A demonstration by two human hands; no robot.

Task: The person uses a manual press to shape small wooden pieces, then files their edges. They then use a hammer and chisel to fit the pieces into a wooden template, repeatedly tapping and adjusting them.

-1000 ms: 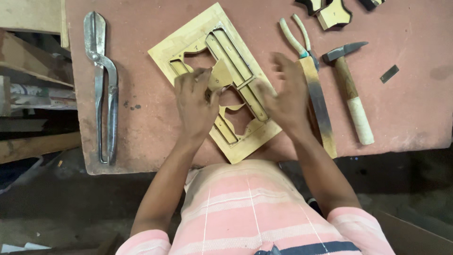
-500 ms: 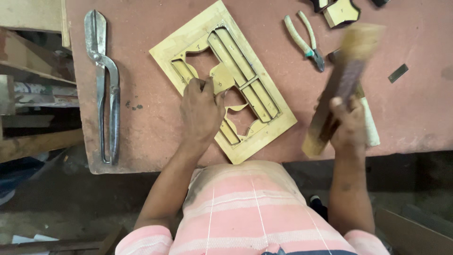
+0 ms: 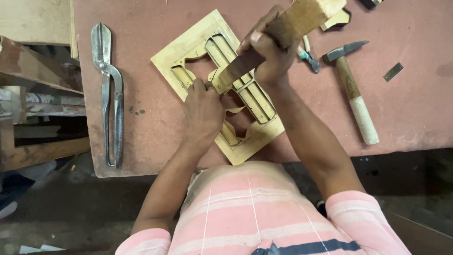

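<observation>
Bare bench betw. shears [image 3: 109, 89] & frame [image 3: 188, 54]; hammer [image 3: 354, 89] blocks right.

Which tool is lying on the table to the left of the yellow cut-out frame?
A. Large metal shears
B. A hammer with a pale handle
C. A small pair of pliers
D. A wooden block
A: the large metal shears lie alone on the red table left of the yellow frame, while the hammer and the pliers are on its right, and the right hand holds the wooden block above it.

bench [image 3: 415, 123]: reddish, worn top | floor [image 3: 56, 222]: dark, dusty, scraps | left: wooden shelves [image 3: 33, 80] | light: soft, even
</observation>
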